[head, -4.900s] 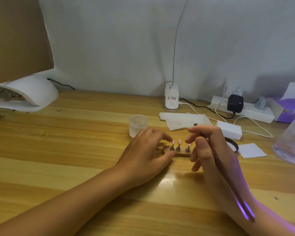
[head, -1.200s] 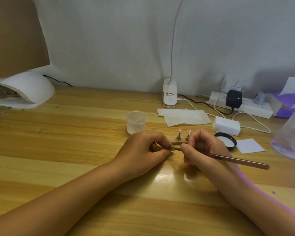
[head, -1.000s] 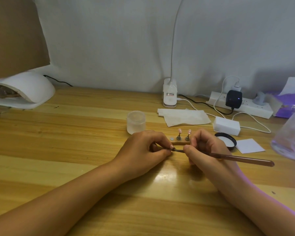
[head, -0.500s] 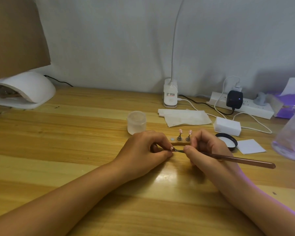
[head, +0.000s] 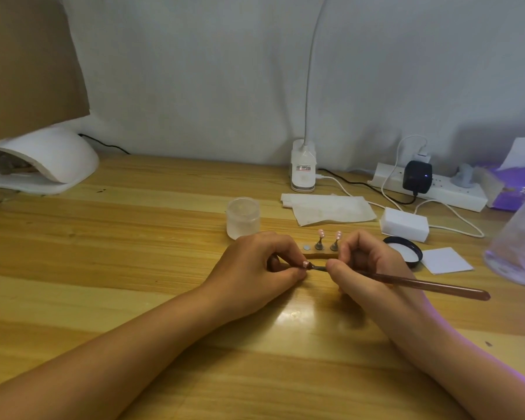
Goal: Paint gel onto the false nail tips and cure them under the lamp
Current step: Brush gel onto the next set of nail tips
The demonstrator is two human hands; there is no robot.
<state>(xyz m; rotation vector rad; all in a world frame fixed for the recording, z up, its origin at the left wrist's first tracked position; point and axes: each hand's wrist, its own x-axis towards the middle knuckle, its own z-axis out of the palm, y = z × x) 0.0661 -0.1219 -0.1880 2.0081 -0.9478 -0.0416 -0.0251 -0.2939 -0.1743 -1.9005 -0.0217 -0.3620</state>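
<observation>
Nail tip (head: 305,264) being painted
The tip, likely light and slippery, is pinched by the left hand (head: 255,268); the brush (head: 422,284) is gripped by the right hand (head: 373,268).

The tabletop (head: 134,237) is pale wood with a glossy varnish that mirrors the light. The jar (head: 243,218) is frosted, matt plastic; the curing lamp (head: 52,156) smooth white plastic. The brush (head: 422,284) handle shines reddish-brown. The wipes (head: 325,209) look like soft, creased paper.

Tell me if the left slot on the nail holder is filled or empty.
Empty: the holder shows a bare metal disc there, beside two standing tips.
</observation>
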